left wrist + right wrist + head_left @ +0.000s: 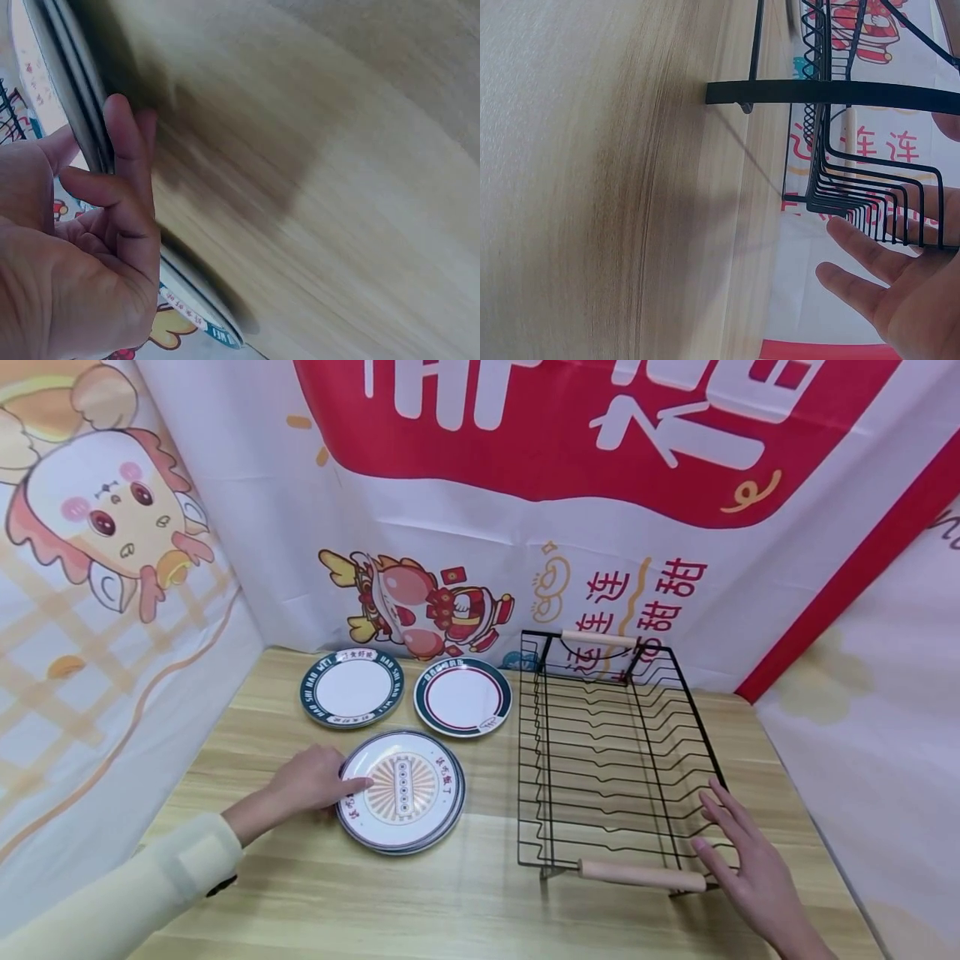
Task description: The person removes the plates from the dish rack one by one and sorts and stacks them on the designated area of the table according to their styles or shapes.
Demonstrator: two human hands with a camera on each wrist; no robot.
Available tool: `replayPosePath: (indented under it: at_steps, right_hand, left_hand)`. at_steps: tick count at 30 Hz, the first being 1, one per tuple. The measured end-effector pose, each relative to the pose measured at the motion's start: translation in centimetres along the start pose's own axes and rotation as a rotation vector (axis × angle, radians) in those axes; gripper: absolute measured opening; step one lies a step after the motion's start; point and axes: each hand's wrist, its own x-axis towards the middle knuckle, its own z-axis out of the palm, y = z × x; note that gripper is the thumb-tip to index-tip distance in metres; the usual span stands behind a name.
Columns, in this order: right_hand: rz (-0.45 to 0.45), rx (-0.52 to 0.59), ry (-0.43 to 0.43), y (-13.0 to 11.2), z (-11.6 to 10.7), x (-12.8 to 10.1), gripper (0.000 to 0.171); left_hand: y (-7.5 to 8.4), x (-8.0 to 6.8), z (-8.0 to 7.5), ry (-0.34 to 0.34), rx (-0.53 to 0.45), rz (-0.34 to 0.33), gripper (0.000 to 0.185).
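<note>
Right hand [750, 852] resting flat, fingers spread, vs near corner of wire dish rack [615, 752], holding nothing.
Left hand [311, 781] pinching rim of nearest plate [401, 789], thumb on top, plate lying on table [480, 902]. 2 more plates [352, 687] [462, 696] lying behind it. Rack slots showing no plates, so looks like loading is just beginning w/ all 3 left.
</note>
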Motion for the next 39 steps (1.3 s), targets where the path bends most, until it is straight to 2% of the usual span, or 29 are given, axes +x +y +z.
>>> replayPosePath:
  at_steps: [6, 12, 20, 23, 31, 39]
  right_hand:
    - [0.006, 0.004, -0.01, 0.1, 0.1, -0.1, 0.065]
    - [0.008, -0.003, -0.025, 0.0, 0.1, -0.1, 0.065]
    - [-0.025, -0.104, -0.052, 0.2, -0.4, 0.3, 0.069]
    - [-0.019, -0.143, -0.094, 0.1, -0.8, 0.5, 0.07]
    - [0.024, -0.281, -0.269, -0.8, -2.6, 1.3, 0.08]
    - [-0.089, -0.384, -0.317, -2.5, -4.9, 4.4, 0.089]
  left_hand:
    - [0.2, -0.1, 0.5, 0.026, 0.102, 0.024, 0.048]
    - [0.2, -0.3, 0.6, 0.036, 0.161, 0.037, 0.049]
    - [0.1, -0.9, 0.0, 0.036, 0.175, 0.021, 0.052]
    - [0.3, -1.3, -0.5, 0.042, 0.202, 0.026, 0.053]
    - [1.1, -1.7, -2.1, 0.137, 0.255, 0.055, 0.079]
    - [3.0, -2.1, -4.0, 0.24, 0.269, 0.144, 0.094]
